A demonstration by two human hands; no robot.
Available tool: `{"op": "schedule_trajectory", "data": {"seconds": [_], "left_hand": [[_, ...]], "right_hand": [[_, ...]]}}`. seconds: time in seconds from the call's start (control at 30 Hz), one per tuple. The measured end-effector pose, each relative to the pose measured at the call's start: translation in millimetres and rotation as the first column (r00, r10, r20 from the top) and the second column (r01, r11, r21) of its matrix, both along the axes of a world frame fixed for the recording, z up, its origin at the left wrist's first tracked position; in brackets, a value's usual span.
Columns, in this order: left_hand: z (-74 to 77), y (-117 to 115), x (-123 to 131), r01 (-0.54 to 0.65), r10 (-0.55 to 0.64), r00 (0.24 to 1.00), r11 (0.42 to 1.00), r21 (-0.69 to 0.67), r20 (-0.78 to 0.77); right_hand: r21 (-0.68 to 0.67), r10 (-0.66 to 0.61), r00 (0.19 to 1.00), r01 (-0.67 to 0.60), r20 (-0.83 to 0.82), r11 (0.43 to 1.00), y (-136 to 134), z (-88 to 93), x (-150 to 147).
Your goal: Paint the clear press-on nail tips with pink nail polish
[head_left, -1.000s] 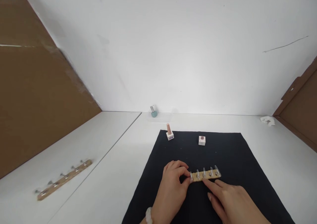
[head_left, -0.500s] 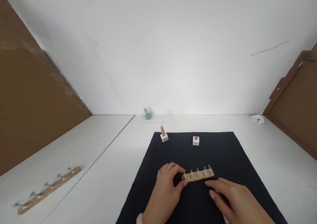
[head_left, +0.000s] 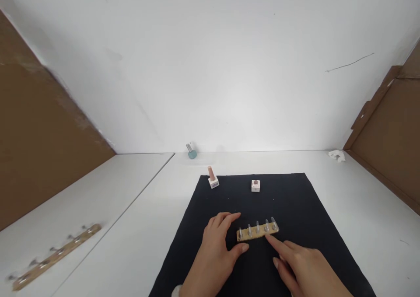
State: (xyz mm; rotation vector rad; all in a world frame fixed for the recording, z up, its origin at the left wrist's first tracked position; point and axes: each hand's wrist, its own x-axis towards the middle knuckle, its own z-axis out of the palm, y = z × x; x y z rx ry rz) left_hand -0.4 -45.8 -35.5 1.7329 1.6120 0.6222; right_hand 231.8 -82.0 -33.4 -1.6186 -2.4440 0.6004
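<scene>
A short tan display strip (head_left: 253,235) lies on the black cloth (head_left: 243,203), carrying several clear false nail tips (head_left: 257,228) on stands. My left hand (head_left: 215,251) is open at its left end, thumb and forefinger spread apart around that end. With its index finger stretched out, my right hand (head_left: 305,264) reaches the near edge of the strip, toward its right end. The other fingers of that hand are curled; a sliver of something pale shows among them, mostly hidden. Beyond the strip stands a white square nail polish bottle (head_left: 255,186) with its neck uncapped.
A nail polish bottle with a tall pink cap (head_left: 212,179) stands at the cloth's back left corner. Behind it is a teal nail polish bottle (head_left: 192,154). A longer wooden strip with stands (head_left: 59,255) lies far left. Crumpled white tissue (head_left: 337,155) rests back right.
My left thumb and forefinger have parted from the strip's left end. My right index finger has come in to the strip's near edge. The whole view has shifted slightly.
</scene>
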Motion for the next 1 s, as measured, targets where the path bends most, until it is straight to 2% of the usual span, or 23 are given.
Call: {"op": "schedule_trajectory", "data": {"seconds": [0.1, 0.2, 0.27, 0.4, 0.63, 0.87, 1.0], "left_hand": [[7.1, -4, 9, 0.010, -0.008, 1.000, 0.997, 0.076, -0.025], [12.7, -3, 28, 0.082, -0.059, 0.991, 0.976, 0.202, -0.117], [14.3, 1, 40, 0.123, -0.082, 0.980, 0.965, 0.231, -0.180], [15.6, 11, 52, 0.146, -0.096, 0.968, 0.967, 0.209, -0.231], [14.5, 15, 53, 0.157, -0.121, 0.970, 0.974, 0.164, -0.209], [7.1, 14, 57, 0.168, -0.139, 0.974, 0.973, 0.156, -0.181], [7.0, 14, 58, 0.167, -0.138, 0.974, 0.974, 0.154, -0.180]], "right_hand": [[-0.002, -0.015, 1.000, 0.015, 0.001, 1.000, 0, -1.2, 3], [0.004, -0.025, 1.000, 0.025, 0.012, 1.000, 1, -4.4, 4], [0.020, -0.021, 1.000, 0.021, 0.023, 1.000, 2, -7.5, 3], [0.034, -0.006, 0.999, 0.005, 0.035, 0.999, 3, -10.5, 2], [0.058, 0.009, 0.997, -0.013, 0.079, 0.998, 4, -13.5, 2], [0.200, -0.002, 1.000, 0.005, -0.016, 0.980, 4, -30.3, 9], [0.178, -0.015, 1.000, 0.018, -0.018, 0.984, 6, -28.9, 9]]}}
